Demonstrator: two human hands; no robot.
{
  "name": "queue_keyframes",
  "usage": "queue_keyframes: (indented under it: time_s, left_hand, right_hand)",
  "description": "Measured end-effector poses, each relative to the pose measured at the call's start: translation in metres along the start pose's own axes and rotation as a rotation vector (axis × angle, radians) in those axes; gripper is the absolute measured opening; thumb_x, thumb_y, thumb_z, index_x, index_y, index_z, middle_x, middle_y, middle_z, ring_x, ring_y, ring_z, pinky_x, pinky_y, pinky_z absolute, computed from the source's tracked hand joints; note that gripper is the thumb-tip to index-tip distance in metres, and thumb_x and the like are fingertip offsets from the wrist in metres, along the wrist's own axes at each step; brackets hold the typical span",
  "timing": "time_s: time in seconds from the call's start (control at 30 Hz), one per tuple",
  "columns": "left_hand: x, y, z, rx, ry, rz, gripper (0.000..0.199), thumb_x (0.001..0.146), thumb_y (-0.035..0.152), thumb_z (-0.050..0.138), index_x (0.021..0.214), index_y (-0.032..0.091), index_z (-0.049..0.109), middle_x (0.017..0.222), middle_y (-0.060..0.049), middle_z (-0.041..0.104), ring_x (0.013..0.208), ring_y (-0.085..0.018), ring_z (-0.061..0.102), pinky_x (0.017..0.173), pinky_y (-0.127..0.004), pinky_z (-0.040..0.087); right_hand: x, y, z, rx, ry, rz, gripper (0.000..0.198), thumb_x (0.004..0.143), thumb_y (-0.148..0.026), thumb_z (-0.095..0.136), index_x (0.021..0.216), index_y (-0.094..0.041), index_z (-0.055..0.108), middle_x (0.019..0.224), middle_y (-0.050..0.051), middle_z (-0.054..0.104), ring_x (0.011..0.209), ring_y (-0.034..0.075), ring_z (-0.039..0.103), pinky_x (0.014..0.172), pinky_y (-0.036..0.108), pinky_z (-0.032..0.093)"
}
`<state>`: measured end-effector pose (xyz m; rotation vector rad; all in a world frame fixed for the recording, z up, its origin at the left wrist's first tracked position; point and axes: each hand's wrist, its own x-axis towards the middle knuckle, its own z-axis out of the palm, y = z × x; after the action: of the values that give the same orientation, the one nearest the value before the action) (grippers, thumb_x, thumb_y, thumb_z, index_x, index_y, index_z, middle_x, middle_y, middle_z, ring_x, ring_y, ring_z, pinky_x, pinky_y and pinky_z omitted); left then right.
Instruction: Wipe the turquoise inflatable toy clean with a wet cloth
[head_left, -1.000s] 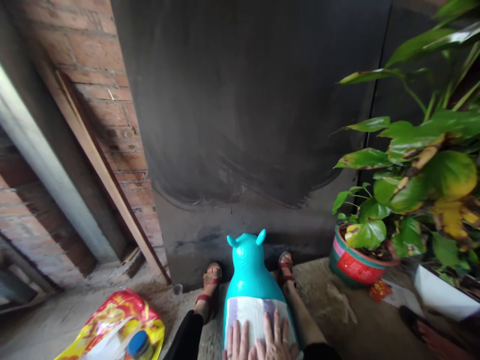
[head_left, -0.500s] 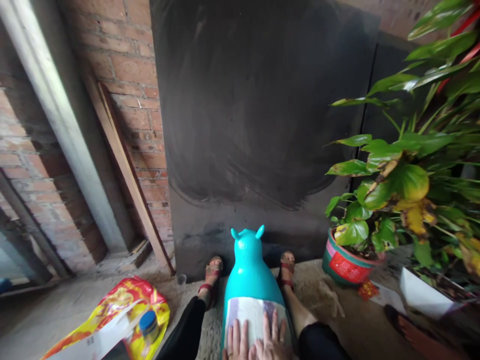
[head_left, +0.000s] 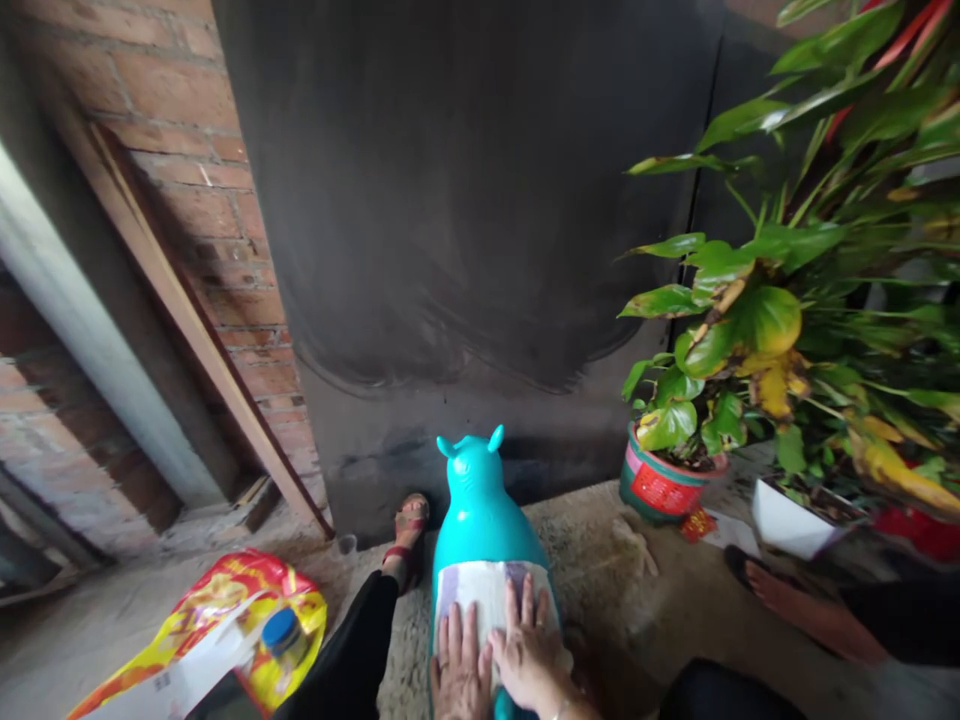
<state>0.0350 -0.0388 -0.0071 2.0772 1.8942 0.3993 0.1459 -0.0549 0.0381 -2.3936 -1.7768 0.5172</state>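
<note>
A shiny turquoise animal-shaped toy [head_left: 487, 525] with two small ears stands low in the middle, between my legs. Across its back lies a white cloth [head_left: 484, 590] with pale purple patches. My left hand [head_left: 460, 665] rests flat on the cloth with fingers stretched out. Just right of it, my right hand [head_left: 529, 650] also presses flat there, fingers spread, its thumb close to the left hand. Neither hand grips anything.
A dark board [head_left: 465, 220] stands behind the toy against a brick wall [head_left: 187, 130]. On the left floor lie a red-yellow bag [head_left: 247, 580] and a blue-capped jar [head_left: 281, 632]. Right are a potted plant [head_left: 667, 485], a white planter [head_left: 802, 515] and another person's foot [head_left: 810, 605].
The view has shifted and tilted, so the plants and toy appear further left. My right foot has drawn back from beside the toy's head. Both hands stay on the cloth, with more of them showing.
</note>
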Motion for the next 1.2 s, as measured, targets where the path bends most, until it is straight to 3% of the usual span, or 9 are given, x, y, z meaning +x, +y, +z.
queue_keyframes:
  time_s: [0.2,0.37,0.53,0.63,0.77,0.93,1.07,1.2]
  left_hand:
    - [0.012,-0.007,0.017,0.032,-0.079,-0.062,0.057,0.092,0.042,0.019,0.145,0.024,0.024,0.157,-0.004,0.017,0.144,-0.025,0.014,0.112,-0.055,0.025]
    - [0.014,-0.017,0.013,-0.017,-0.051,0.039,0.058,0.091,0.037,0.02,0.145,0.016,0.028,0.157,-0.009,0.016,0.144,-0.023,0.01,0.115,-0.048,0.024]
    - [0.017,-0.016,0.006,0.024,-0.12,0.037,0.062,0.087,0.046,0.038,0.144,0.023,0.031,0.155,-0.007,0.023,0.143,-0.022,0.016,0.114,-0.042,0.027]
    - [0.014,-0.01,0.002,0.038,-0.107,-0.007,0.059,0.089,0.042,0.033,0.145,0.022,0.028,0.156,-0.007,0.019,0.144,-0.025,0.014,0.113,-0.049,0.027]
    - [0.002,-0.002,-0.002,0.1,-0.069,0.029,0.056,0.091,0.034,0.027,0.145,0.017,0.027,0.156,-0.008,0.016,0.144,-0.021,0.01,0.114,-0.042,0.027]
    - [-0.005,0.004,0.009,0.152,-0.012,-0.096,0.053,0.093,0.032,0.019,0.145,0.023,0.026,0.156,-0.006,0.017,0.143,-0.021,0.019,0.111,-0.048,0.03]
    - [0.021,0.001,0.01,0.095,-0.095,-0.105,0.053,0.093,0.034,0.021,0.145,0.026,0.024,0.156,-0.002,0.014,0.144,-0.021,0.014,0.113,-0.052,0.024]
    - [0.071,0.001,-0.004,-0.045,-0.185,-0.095,0.053,0.091,0.034,0.024,0.144,0.029,0.026,0.156,0.001,0.013,0.145,-0.02,0.009,0.115,-0.051,0.019]
  right_hand:
    - [0.012,0.007,0.004,0.06,-0.013,0.012,0.069,0.088,-0.047,0.034,0.149,-0.023,0.011,0.156,0.01,-0.002,0.141,0.038,0.003,0.1,0.063,0.031]
    - [0.013,0.006,0.002,0.104,-0.045,0.02,0.069,0.088,-0.048,0.038,0.148,-0.028,0.012,0.156,0.008,-0.002,0.141,0.037,0.004,0.1,0.064,0.031]
    - [0.009,0.002,-0.005,0.124,-0.026,0.026,0.068,0.086,-0.042,0.042,0.148,-0.026,0.018,0.156,0.01,0.003,0.141,0.038,0.007,0.096,0.066,0.033]
    - [0.01,0.005,-0.005,0.139,-0.001,0.002,0.068,0.085,-0.04,0.045,0.147,-0.025,0.021,0.156,0.011,0.005,0.14,0.04,0.009,0.096,0.066,0.035]
    - [0.014,0.01,-0.001,0.146,-0.001,0.024,0.056,0.092,-0.042,0.033,0.146,-0.028,0.026,0.156,0.009,0.013,0.14,0.037,0.017,0.095,0.062,0.04]
    - [0.016,0.011,0.011,0.117,0.04,0.06,0.056,0.096,-0.038,0.021,0.149,-0.02,0.015,0.156,0.008,0.008,0.142,0.032,0.013,0.1,0.06,0.037]
    - [0.038,0.006,0.017,0.002,0.109,0.059,0.055,0.095,-0.036,0.021,0.148,-0.02,0.016,0.156,0.006,0.009,0.142,0.032,0.01,0.102,0.064,0.032]
    - [0.091,-0.004,0.014,-0.104,0.112,0.082,0.055,0.096,-0.036,0.021,0.148,-0.02,0.015,0.156,0.005,0.008,0.142,0.031,0.013,0.103,0.064,0.03]
